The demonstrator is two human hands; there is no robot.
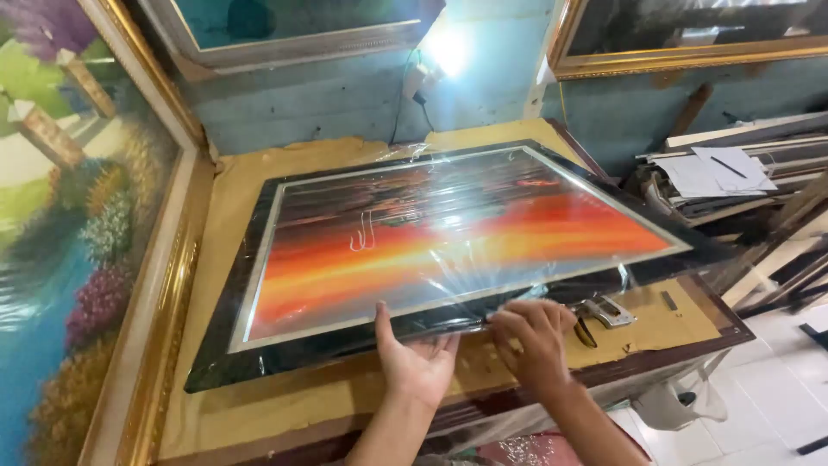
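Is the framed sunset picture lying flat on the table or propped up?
Lying flat. The framed picture rests face up on the table, under clear film, both hands at its near edge.

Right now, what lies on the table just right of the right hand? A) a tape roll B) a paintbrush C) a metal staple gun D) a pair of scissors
C: a grey metal staple gun lies on the brown paper table cover just beside the right hand, which presses the near edge of the framed painting.
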